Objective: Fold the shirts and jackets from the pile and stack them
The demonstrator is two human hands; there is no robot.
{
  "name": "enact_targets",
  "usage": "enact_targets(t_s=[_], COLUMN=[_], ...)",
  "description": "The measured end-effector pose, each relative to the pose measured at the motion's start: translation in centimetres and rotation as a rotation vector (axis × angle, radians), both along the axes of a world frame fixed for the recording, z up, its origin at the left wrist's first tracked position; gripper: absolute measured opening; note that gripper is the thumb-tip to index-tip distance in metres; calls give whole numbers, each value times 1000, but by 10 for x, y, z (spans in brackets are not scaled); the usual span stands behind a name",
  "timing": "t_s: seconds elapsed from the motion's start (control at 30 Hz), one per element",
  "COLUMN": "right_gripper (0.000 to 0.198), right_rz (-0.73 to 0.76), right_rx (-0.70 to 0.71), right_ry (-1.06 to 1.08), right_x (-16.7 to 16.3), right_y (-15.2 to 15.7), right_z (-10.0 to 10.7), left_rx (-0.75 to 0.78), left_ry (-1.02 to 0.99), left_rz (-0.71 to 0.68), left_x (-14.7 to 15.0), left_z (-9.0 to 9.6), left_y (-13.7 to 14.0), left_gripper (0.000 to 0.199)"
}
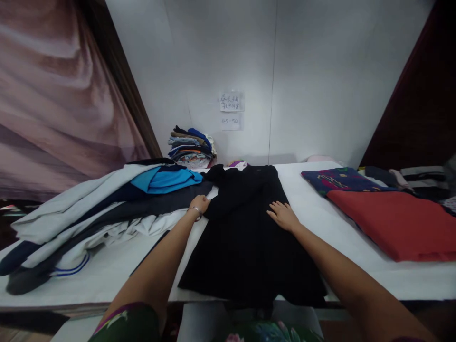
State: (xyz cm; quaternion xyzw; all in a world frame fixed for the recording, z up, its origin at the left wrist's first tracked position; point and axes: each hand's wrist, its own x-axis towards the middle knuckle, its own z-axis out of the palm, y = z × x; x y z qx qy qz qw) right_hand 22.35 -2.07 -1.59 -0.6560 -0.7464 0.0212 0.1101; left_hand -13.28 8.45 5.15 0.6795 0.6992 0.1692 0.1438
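A black garment (245, 247) with a collar at the far end and a sleeve folded across its front lies spread before me. It reaches the near table edge and hangs slightly over it. My left hand (200, 204), with a bracelet at the wrist, is closed on the end of the folded sleeve at the garment's left side. My right hand (284, 216) rests flat on the right part of the garment, fingers stretched out and holding nothing. Left of my left hand lies a loose heap of clothes (107, 199) in white, grey, navy and bright blue.
A white-covered table (302, 190) carries everything. A stack of folded clothes (190, 147) stands at the back against the white wall (320, 85), below handwritten paper notes (232, 111). To the right lie a folded red cloth (395, 223), a patterned navy cloth (342, 180) and more clothes.
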Motion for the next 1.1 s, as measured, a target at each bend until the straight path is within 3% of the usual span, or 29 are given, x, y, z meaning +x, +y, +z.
enact_targets(t_s=[0.1,0.3,0.4,0.57,0.7,0.8,0.9,1.1], right_gripper=[60,59,59,60,60,59,59,64], right_rz=[-6,-5,-1,0,-5,-13,-22,-21], right_rx=[-6,4,14,13,1,6,18,21], right_ry=[12,29,40,58,78,93,130,193], right_x=[0,0,0,0,0,0,1,3], right_y=[0,-1,0,1,0,-1,-3,-3], right_z=[1,1,1,1,2,3,5,7], left_rx=[10,-51,-43,-51,-135,-199,-294,-533], left_ry=[-37,-140,-240,-521,-1146,-1449,-1486,-1407], left_rz=[-2,89,101,42,-114,-269,-246,-57], left_x=[-1,0,3,24,69,110,142,154], left_z=[7,-9,-2,49,106,129,116,39], left_y=[4,-6,-8,-8,-27,-53,-83,-122], left_gripper=[15,19,25,28,21,21,24,27])
